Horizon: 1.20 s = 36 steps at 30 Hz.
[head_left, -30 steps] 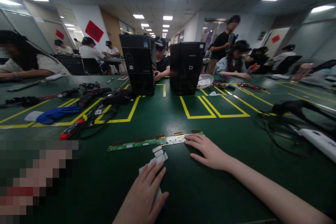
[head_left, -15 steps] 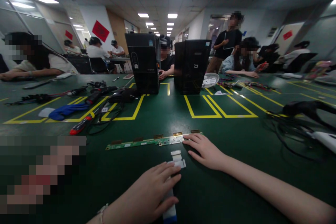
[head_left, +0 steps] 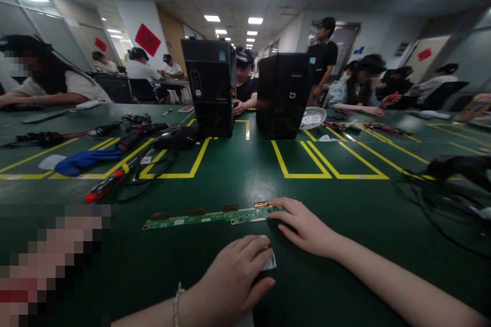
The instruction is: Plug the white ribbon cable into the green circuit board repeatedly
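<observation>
A long narrow green circuit board [head_left: 207, 216] lies flat on the green table [head_left: 245, 173] in front of me. My right hand [head_left: 305, 225] rests on the board's right end, fingers stretched out and flat. My left hand [head_left: 230, 278] lies just below the board, fingers curled over a white flat ribbon cable [head_left: 269, 260], with only the cable's end showing past the fingertips. The cable end sits a little short of the board's edge.
Two black computer towers [head_left: 209, 87] [head_left: 282, 94] stand behind yellow floor-tape boxes. A red-handled screwdriver [head_left: 103, 187], blue glove [head_left: 82, 160] and black cables lie left; more cables at right [head_left: 441, 199]. Several people sit and stand around the far edge.
My left hand slid right and forward over the ribbon cable, which is now mostly hidden under it. The view shifted slightly; my right hand stayed on the board's end.
</observation>
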Each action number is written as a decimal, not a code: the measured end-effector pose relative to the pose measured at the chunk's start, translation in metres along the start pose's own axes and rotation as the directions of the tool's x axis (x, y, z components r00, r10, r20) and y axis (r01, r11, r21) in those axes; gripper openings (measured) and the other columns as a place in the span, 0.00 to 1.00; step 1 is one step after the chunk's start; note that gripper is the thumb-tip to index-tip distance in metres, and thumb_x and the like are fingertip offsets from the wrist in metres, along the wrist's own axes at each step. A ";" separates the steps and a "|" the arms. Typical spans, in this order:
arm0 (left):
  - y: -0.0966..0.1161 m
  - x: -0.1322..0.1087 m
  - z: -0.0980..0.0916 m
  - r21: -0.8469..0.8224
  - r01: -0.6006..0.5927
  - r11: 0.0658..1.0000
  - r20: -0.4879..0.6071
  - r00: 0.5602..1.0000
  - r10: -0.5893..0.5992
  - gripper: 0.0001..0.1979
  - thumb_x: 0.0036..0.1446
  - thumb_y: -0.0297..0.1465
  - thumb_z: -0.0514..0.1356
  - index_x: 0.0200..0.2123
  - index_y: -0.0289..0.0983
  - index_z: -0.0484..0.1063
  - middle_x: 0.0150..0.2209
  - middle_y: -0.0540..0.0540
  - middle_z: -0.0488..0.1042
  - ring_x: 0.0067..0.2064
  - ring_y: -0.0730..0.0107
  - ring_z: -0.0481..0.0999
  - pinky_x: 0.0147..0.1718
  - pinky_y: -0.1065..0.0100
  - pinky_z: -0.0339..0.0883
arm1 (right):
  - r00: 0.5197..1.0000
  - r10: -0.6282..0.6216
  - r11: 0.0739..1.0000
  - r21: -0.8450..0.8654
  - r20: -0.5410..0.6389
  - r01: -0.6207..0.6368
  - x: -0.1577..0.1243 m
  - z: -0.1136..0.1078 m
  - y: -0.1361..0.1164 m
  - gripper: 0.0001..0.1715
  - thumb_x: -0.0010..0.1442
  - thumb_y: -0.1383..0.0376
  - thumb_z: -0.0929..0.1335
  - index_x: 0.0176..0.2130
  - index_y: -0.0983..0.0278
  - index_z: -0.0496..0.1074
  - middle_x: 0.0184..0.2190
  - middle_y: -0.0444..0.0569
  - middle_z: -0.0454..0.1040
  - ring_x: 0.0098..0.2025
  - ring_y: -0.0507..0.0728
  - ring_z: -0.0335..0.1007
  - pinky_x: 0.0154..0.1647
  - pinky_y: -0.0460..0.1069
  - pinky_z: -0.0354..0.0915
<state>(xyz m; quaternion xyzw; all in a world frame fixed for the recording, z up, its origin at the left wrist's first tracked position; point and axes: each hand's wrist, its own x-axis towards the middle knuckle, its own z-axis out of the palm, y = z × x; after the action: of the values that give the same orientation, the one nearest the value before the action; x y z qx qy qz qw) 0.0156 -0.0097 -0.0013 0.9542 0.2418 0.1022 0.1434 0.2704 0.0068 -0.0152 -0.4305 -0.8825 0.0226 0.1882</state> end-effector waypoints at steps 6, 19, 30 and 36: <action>-0.007 -0.004 -0.007 -0.086 0.032 0.996 0.109 0.994 -0.022 0.26 0.64 0.39 0.57 0.63 0.37 0.62 0.65 0.39 0.63 0.63 0.53 0.65 0.59 0.54 0.64 | 0.989 0.041 0.997 0.061 0.145 -0.050 -0.008 -0.006 0.003 0.23 0.68 0.59 0.61 0.60 0.57 0.64 0.65 0.56 0.57 0.66 0.63 0.51 0.64 0.65 0.55; -0.010 -0.003 -0.009 -0.211 -0.018 0.977 0.140 0.989 0.048 0.39 0.60 0.56 0.52 0.62 0.33 0.63 0.62 0.38 0.68 0.62 0.53 0.66 0.61 0.58 0.60 | 0.972 0.067 0.996 0.038 0.226 -0.078 -0.010 -0.004 0.005 0.25 0.69 0.54 0.60 0.63 0.55 0.61 0.64 0.54 0.58 0.67 0.63 0.50 0.66 0.68 0.50; -0.005 -0.004 -0.013 -0.165 0.108 0.980 0.191 0.979 -0.076 0.44 0.57 0.59 0.53 0.65 0.33 0.60 0.66 0.38 0.60 0.66 0.49 0.58 0.61 0.52 0.59 | 0.972 0.071 0.993 0.074 0.225 -0.090 -0.009 -0.007 -0.002 0.26 0.67 0.55 0.62 0.61 0.61 0.63 0.59 0.60 0.61 0.64 0.65 0.55 0.62 0.65 0.59; -0.007 -0.001 -0.015 -0.152 0.116 0.982 0.189 0.978 -0.086 0.42 0.59 0.57 0.53 0.66 0.33 0.58 0.67 0.37 0.57 0.67 0.48 0.58 0.61 0.50 0.59 | 0.964 0.075 0.988 0.115 0.257 -0.107 -0.009 -0.009 -0.001 0.27 0.68 0.55 0.61 0.63 0.58 0.61 0.63 0.58 0.56 0.64 0.64 0.54 0.61 0.63 0.60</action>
<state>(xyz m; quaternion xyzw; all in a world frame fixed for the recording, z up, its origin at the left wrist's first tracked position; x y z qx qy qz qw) 0.0074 -0.0007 0.0097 0.9312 0.2668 0.0269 0.2470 0.2778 -0.0019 -0.0096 -0.4514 -0.8752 0.1421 0.1007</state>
